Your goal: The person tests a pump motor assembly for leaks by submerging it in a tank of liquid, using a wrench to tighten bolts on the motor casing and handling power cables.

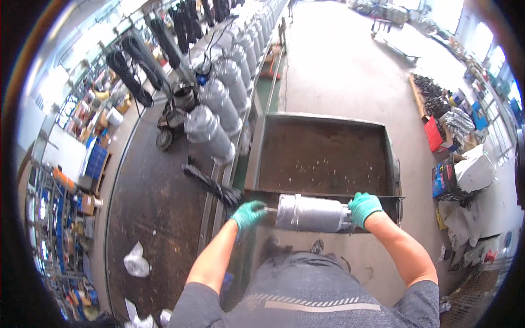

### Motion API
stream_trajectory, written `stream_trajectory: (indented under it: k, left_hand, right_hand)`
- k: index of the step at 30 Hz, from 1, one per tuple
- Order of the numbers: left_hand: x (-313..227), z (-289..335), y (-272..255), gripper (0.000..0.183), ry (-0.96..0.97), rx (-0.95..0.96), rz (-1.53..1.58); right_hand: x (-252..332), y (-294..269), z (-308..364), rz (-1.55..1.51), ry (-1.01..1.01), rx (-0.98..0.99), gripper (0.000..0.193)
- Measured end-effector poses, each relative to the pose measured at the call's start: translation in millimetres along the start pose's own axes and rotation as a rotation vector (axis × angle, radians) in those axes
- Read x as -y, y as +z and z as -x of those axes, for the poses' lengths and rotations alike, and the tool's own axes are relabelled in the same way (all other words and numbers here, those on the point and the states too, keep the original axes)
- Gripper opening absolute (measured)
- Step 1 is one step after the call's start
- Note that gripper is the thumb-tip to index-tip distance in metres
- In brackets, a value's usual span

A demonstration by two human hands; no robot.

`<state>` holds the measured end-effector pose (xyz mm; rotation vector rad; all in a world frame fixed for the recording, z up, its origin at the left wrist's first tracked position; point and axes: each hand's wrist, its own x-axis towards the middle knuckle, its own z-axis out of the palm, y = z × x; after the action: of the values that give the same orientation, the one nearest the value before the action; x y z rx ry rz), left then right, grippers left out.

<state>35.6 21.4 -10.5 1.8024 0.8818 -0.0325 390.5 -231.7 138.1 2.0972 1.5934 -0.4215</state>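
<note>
Head view is showing a big dark table (pixel 164 213) on the left, with a crumpled clear bag (pixel 136 261) sitting on it. Black cable (pixel 210 186) is lying near the table's right edge, and tall grey cans (pixel 210 131) are standing close together in a row there. Next, the left hand (pixel 249 215), wearing a green glove, is bending its fingers at a thin rod (pixel 271 209); I cannot tell if it is gripping. That rod is sticking out of a grey cylinder (pixel 310 213), which is lying sideways between both hands, by the near edge of a brown metal bin (pixel 325 147). Raised edges are going around the bin, leaving wide room inside, where small pale bits are lying. Past its far edge, a wide floor (pixel 339 71) is stretching away. The right hand (pixel 365 208), also green-gloved, is holding the cylinder's right end. Farther right, a red box (pixel 433 135) and a white bag (pixel 476 172) are sitting beside the open floor.
</note>
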Motion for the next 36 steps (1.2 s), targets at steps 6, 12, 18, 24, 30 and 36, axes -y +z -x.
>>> stream_trajectory:
  k: [6, 12, 18, 24, 30, 36]
  left_hand:
    - [15, 2, -2, 0.049, 0.103, -0.027, -0.169]
    - [-22, -18, 11, 0.044, -0.430, -0.094, 0.337]
    - [7, -4, 15, 0.055, 0.107, -0.273, -0.074]
    - [18, 3, -1, 0.035, 0.521, -0.136, -0.292]
    - [-5, -24, 5, 0.040, -0.059, -0.019, -0.135]
    - [-7, 0, 12, 0.046, 0.273, -0.188, -0.090]
  right_hand:
    - [15, 13, -10, 0.008, 0.104, 0.106, 0.025]
    - [16, 22, -16, 0.023, 0.118, 0.057, 0.028]
    - [15, 22, -15, -0.003, 0.150, 0.074, 0.040]
    - [17, 23, -16, -0.002, 0.173, 0.051, 0.041]
    - [16, 24, -17, -0.011, 0.179, 0.042, 0.038]
    - [17, 18, -15, -0.059, 0.198, 0.079, 0.024]
